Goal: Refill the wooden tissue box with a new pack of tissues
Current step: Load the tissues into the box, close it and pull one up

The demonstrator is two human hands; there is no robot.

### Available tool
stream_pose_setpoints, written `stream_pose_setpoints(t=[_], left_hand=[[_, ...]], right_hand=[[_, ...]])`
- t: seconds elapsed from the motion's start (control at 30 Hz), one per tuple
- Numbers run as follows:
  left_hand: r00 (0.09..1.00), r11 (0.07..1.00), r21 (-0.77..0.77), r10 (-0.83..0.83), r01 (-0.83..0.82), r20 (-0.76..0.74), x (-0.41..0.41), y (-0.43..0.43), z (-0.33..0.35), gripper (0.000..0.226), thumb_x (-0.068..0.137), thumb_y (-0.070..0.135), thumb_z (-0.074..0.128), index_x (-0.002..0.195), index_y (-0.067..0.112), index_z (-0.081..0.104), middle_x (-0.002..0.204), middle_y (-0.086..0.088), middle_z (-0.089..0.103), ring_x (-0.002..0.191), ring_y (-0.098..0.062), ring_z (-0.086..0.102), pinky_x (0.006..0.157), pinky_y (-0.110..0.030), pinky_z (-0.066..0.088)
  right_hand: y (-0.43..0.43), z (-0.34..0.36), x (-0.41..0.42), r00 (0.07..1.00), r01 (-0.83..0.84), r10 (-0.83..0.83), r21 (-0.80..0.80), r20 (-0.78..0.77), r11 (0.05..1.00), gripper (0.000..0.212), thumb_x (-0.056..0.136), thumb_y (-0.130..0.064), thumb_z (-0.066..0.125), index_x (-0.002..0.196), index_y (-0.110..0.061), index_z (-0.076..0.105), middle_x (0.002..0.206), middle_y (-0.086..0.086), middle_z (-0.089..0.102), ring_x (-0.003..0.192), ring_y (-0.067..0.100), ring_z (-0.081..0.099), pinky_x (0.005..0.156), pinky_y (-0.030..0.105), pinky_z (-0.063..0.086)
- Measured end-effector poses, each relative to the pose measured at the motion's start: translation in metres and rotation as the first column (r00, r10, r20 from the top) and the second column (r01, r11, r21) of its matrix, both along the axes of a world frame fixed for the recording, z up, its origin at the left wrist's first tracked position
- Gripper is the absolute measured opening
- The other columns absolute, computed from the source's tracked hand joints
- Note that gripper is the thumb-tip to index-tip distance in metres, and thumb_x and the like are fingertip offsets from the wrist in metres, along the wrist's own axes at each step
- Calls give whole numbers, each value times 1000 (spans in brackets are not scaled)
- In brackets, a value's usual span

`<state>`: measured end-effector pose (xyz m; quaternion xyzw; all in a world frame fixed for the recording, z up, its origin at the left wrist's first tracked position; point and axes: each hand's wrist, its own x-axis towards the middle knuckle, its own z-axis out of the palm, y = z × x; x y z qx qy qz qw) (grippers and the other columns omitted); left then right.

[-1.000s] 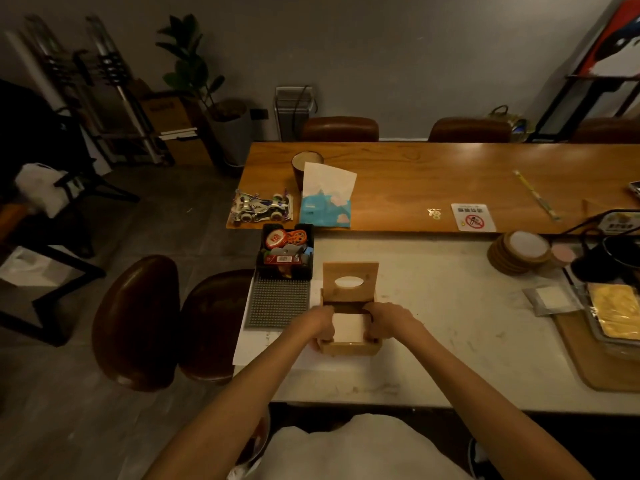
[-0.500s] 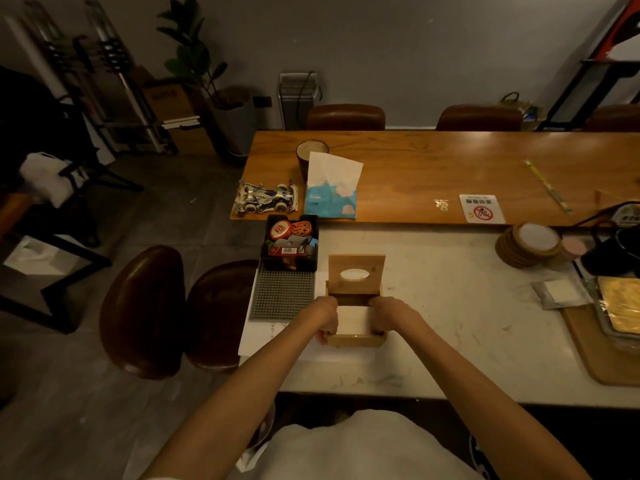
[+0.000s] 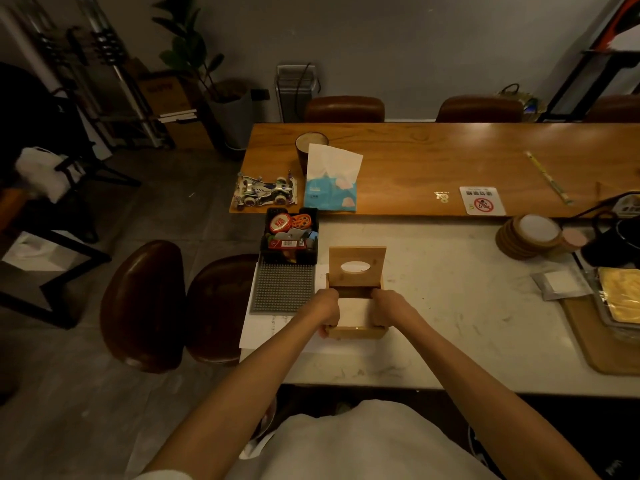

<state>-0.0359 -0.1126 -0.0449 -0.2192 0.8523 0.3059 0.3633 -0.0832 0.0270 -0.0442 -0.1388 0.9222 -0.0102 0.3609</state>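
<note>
- Wooden tissue box (image 3: 356,332) near front edge of white table (image 3: 450,323), lid (image 3: 356,266) upright.
- Left hand (image 3: 325,308) and right hand (image 3: 388,308) inside, fingers clamped on tissue pack (image 3: 355,311).
- Seating step; next: press flat, shut lid.

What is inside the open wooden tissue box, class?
A pale stack of tissues fills the wooden tissue box. The left hand and right hand cover its sides; anything beneath the stack is hidden.

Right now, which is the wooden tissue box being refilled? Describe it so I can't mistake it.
Find the pale table nearest the person, in front of the long wooden table. The wooden tissue box sits near its left end, between the left hand and the right hand. Unlike the black tray behind it, it has a raised lid with an oval hole.
</note>
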Motion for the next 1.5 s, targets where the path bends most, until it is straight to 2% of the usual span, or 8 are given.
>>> stream_pose_setpoints(t=[0.67,0.8,0.9,1.0,1.1,1.3,1.43,1.5], left_hand=[[999,999,-7,-44,44,7,1,-1,1,46,89,-7,56,132,4,46,128,-20,52,88,-29,72,71,-36,62],[989,986,79,-149,148,9,3,-14,14,74,91,11,61,152,25,22,146,-13,42,104,-29,66,77,-38,60],[985,980,174,-64,92,-161,19,-29,21,54,96,15,52,147,27,39,150,-7,39,119,-30,55,83,-36,55],[856,920,333,333,-205,-395,39,-35,14,30,100,19,46,128,22,56,135,-2,54,124,-25,52,99,-41,47],[788,642,660,603,-391,-119,48,-22,11,43,103,39,38,145,28,38,139,9,46,130,-17,43,108,-45,39],[782,585,676,623,-448,-21,47,-10,4,49,100,55,31,138,31,47,140,-4,55,130,-23,49,105,-45,43],[771,494,667,607,-558,194,23,-27,19,75,93,69,26,149,19,30,151,-16,39,139,-39,36,103,-63,35],[711,385,659,619,-646,335,2,-39,30,91,87,75,34,153,13,20,153,-23,31,139,-45,32,104,-68,31]], right_hand=[[-2,2,5,999,34,-34,-18,-24,999,33,89,-9,53,122,-5,55,121,14,62,108,27,61,83,31,50],[7,7,2,988,116,-97,-167,119,979,58,88,-7,49,144,-15,38,132,11,56,108,26,56,80,30,47],[28,14,9,927,371,-303,-406,223,835,53,86,-4,44,134,-26,45,120,6,59,96,22,57,81,34,49],[47,16,22,736,670,-527,-568,425,478,42,96,-27,50,137,-28,40,129,6,55,109,26,55,91,46,50],[54,15,32,550,835,-437,-488,712,255,61,93,-64,39,148,-36,32,155,5,34,132,37,43,100,52,45],[59,9,35,456,890,-393,-411,798,197,65,92,-68,34,147,-35,36,154,4,37,130,37,47,91,47,52],[57,11,12,459,888,-531,-383,713,254,89,80,-84,28,153,-34,21,157,14,29,139,43,33,108,57,33],[47,19,-8,367,928,-568,-327,737,175,94,78,-85,30,154,-31,15,159,21,20,142,48,22,113,62,21]])
